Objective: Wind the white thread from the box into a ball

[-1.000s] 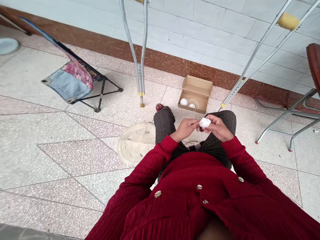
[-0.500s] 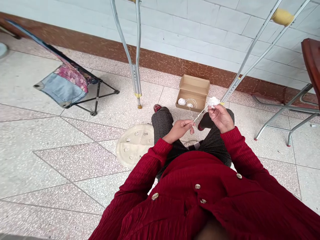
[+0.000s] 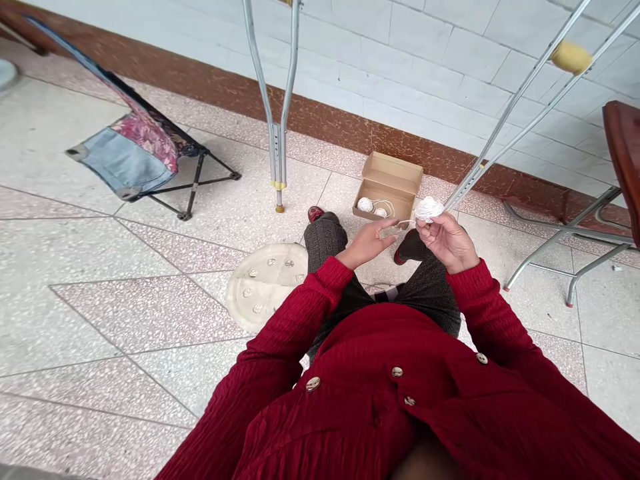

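Note:
My right hand pinches a small white ball of yarn between thumb and fingers, in front of my right knee. To its left, my left hand is open, thumb and fingers stretched apart toward the ball. A short length of the yarn runs from the ball to the left fingertips; whether it rests on them I cannot tell. Just beyond both hands, an open cardboard box stands on the floor. Inside lie a larger white yarn ball, a smaller one and loose loops of strand.
Two metal crutches stand between me and the tiled wall. A folding chair is on the left, and a metal-legged chair on the right. Beside my left leg lies a round cream stool top with holes.
My left hand has gone from pinching the strand to open fingers and moved up toward the ball. The taut strand between my hands is now shorter. The view has shifted slightly.

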{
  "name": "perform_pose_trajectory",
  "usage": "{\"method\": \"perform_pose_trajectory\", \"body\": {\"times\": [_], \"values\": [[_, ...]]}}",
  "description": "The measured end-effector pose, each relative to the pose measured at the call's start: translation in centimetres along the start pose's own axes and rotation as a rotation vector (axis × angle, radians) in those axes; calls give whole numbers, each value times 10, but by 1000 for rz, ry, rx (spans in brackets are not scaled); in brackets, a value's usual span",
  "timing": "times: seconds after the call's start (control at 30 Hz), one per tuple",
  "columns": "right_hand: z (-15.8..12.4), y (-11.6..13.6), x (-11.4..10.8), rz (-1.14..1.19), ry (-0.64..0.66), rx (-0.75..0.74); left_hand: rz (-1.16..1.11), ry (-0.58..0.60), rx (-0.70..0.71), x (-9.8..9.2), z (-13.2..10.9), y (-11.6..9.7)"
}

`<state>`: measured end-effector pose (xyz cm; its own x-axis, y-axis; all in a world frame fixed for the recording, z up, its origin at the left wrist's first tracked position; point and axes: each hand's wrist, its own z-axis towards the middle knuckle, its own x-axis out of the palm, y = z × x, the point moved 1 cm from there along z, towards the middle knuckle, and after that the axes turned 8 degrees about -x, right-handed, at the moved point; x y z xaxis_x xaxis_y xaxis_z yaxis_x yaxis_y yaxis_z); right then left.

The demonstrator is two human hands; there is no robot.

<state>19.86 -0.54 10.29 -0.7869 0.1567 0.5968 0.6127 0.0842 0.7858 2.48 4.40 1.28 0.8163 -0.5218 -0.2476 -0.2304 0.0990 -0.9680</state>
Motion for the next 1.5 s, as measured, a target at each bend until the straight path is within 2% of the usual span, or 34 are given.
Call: {"method": "perform_pose_trajectory", "body": {"times": [0.17, 0.27, 0.53, 0.77, 1.0, 1.17, 1.37, 1.5], "values": [[-2, 8, 12, -34, 8, 2, -54, -130, 159, 7, 13, -31], [-5, 13, 20, -75, 1, 5, -54, -161, 222, 9, 18, -46], [-10, 21, 26, -55, 51, -9, -335, -95, 161, 23, 20, -62], [-13, 32, 25, -32, 107, -15, -392, -69, 71, 20, 17, -64], [-5, 30, 15, -107, -58, -84, -484, 58, -7, 9, 1, -57], [-2, 23, 10, -144, -108, -95, -471, 135, -35, 6, -9, -54], [0, 22, 10, -101, -115, -82, -365, 100, 20, 5, -12, -56], [-6, 21, 15, -48, -96, -93, -363, 29, -4, 3, -13, -50]]}}
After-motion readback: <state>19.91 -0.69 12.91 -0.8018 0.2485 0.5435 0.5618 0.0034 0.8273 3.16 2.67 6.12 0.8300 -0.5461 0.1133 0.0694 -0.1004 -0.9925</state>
